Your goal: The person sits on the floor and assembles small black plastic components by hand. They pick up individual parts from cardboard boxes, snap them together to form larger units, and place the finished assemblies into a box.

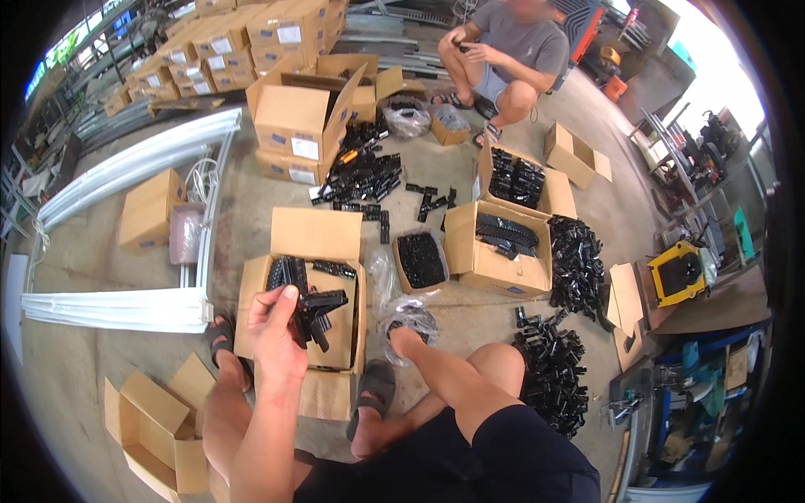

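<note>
My left hand (278, 335) is closed around black plastic brackets (312, 306), holding them up over an open cardboard box (331, 384). More black parts (334, 268) lie inside that box along its far side. Between my feet and the small box of tiny black pieces (421, 260), my right hand (397, 332) reaches down into a clear plastic bag (419, 323). Its fingers are hidden in the bag, so I cannot make out whether they grip anything.
Loose black parts are heaped at the right (549, 369) and far left of centre (365, 176). Open cartons (499, 281) filled with black parts stand ahead. A co-worker (511, 59) squats beyond, holding a small dark piece. White metal profiles (117, 310) and an empty carton (155, 419) lie left.
</note>
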Demonstrator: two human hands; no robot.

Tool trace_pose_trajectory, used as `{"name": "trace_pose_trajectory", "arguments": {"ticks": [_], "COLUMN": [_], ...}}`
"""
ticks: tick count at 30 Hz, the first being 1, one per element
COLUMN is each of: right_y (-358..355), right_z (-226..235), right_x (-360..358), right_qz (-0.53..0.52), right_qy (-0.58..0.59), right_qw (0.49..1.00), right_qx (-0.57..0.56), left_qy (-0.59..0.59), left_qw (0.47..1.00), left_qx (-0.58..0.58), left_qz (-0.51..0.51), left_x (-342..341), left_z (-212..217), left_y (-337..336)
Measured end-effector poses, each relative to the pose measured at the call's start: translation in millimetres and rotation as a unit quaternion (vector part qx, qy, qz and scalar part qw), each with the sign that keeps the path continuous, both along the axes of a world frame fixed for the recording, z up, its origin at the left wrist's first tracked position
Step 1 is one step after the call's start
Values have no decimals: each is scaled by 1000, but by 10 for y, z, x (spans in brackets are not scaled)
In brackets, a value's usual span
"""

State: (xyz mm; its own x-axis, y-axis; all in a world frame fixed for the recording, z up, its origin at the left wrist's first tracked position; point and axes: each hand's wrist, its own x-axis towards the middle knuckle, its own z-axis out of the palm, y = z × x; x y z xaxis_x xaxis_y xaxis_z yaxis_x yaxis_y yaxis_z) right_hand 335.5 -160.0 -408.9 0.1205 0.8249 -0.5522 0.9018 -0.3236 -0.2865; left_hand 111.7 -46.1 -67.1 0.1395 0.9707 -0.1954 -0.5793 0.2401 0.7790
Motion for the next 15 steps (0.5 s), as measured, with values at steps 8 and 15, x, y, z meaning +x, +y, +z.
{"name": "trace_pose_trajectory", "arguments": {"ticks": [8, 15], "right_y": [-276, -149], "right_z": [-534, -143], "right_x": [47, -26], "right_qz": [-168, -100], "right_qy": [6, 18], "right_qw": [986, 995], "right_qx": [-10, -13], "left_qy": [-5, -4], "left_qw": [1000, 1000], "left_qx": [-2, 10], "left_qz": [-6, 7], "left_x": [15, -117], "left_z": [-24, 0], "left_y": [-33, -19]}}
